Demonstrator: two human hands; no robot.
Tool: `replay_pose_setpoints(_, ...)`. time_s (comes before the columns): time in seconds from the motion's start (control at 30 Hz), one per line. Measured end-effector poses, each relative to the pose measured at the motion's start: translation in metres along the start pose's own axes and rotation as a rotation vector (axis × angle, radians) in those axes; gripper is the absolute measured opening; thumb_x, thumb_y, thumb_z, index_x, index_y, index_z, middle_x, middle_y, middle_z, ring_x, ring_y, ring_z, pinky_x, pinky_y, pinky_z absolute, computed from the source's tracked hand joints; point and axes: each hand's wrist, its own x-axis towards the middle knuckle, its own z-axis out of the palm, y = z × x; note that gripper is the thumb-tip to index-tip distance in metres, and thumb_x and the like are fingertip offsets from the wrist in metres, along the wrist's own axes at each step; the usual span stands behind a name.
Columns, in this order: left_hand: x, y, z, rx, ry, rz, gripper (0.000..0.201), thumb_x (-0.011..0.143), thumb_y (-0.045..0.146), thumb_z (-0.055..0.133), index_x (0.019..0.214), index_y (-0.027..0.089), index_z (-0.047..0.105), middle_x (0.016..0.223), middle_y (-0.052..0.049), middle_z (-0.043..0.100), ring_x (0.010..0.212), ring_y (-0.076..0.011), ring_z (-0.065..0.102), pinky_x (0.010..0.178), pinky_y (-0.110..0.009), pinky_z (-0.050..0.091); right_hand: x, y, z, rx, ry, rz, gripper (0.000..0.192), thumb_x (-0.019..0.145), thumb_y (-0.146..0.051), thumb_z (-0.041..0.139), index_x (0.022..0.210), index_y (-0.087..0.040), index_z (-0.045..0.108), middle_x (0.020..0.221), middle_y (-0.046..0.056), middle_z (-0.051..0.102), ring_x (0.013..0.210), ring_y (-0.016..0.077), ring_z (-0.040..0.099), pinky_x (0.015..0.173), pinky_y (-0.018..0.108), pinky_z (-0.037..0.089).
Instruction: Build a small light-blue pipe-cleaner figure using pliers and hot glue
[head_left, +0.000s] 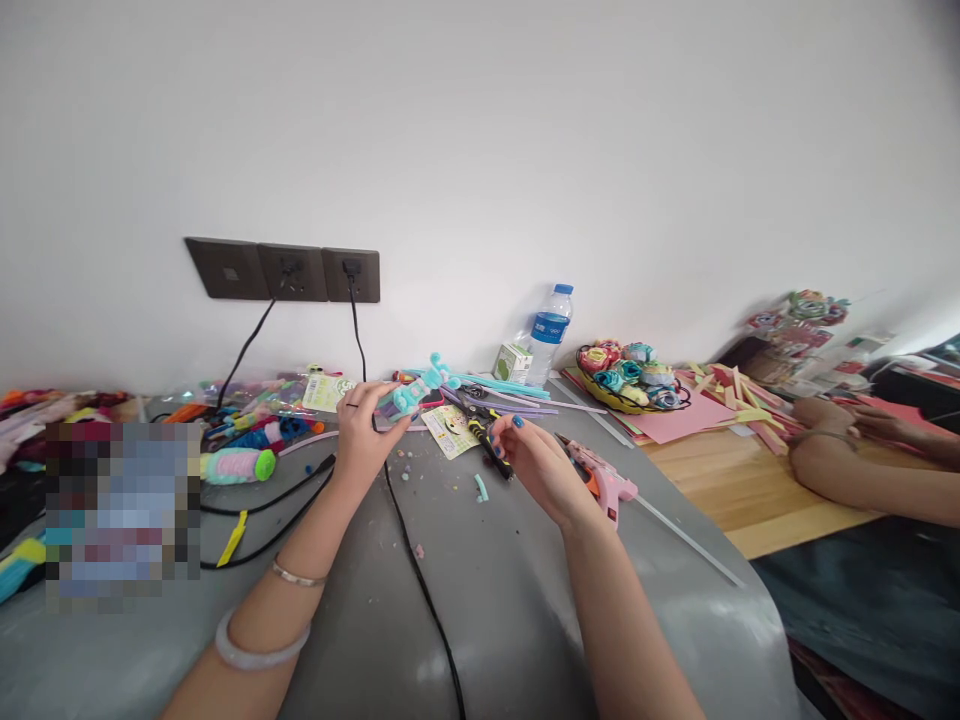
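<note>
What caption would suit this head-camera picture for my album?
Left hand holds a turquoise pipe-cleaner figure while the right hand rests open by yellow-handled pliers on a cluttered grey table.

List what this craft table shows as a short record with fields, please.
left hand: holds a teal pipe-cleaner figure
right hand: fingers curled, over the grey mat, beside yellow-black pliers
near right hand: pink glue gun
by the wall: water bottle, basket of fabric roses
far right: another person's arm
</note>
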Motion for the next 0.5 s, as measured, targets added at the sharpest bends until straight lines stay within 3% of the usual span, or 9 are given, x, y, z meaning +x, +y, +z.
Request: replay_pose_setpoints(0.5,-0.0004,0.0002,0.0010,-0.002,0.007,0.004,0.028,0.083,0.023,0.067,0.111,0.023,0.063,0.109,-0.008,0.068,0.106,-0.0273,0.064,0.096,-0.043,0.047,-0.0023,-0.0025,0.0015,0.030,-0.019,-0.031,0.035,0.080,-0.056,0.073,0.075,-0.021,0.065,0.080,0.003,0.056,0.072,0.0168,0.044,0.067,0.030,0.037)
